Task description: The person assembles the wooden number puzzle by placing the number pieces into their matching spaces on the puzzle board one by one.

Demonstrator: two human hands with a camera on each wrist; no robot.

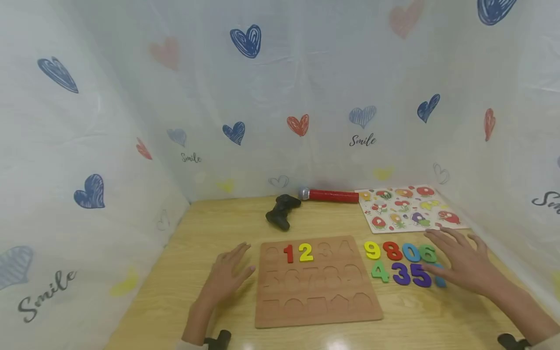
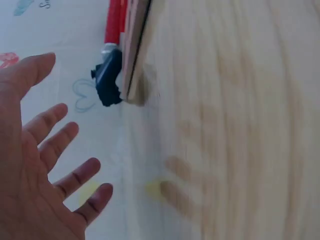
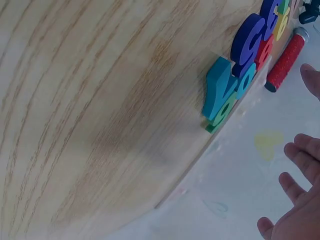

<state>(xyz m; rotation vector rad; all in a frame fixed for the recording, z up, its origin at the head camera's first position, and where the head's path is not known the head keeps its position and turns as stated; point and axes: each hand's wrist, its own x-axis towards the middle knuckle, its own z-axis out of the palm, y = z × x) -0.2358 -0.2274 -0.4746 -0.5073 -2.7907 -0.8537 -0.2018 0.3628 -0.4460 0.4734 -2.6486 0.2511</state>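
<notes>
My left hand [image 1: 225,277] hovers beside the left edge of a wooden number puzzle board [image 1: 315,317], fingers spread and holding nothing. In the board's top row sit a red number 1 [image 1: 288,253] and a yellow number 2 [image 1: 306,252]; the other slots are bare. To its right lie loose number pieces in two rows, among them a yellow 9 [image 1: 372,250], a red 8 [image 1: 392,251], a green 4 [image 1: 379,271] and a purple 5 [image 1: 420,275]. Over their right end, my right hand [image 1: 465,265] holds nothing, fingers apart; its thumb partly hides a blue 7 [image 3: 218,90].
Behind the board lie a black game controller [image 1: 282,212] and a red-handled flashlight [image 1: 332,196]. A picture board [image 1: 372,214] with fruit and vegetable pieces lies at the back right. Heart-printed sheeting [image 1: 280,97] rises along the table's back and sides.
</notes>
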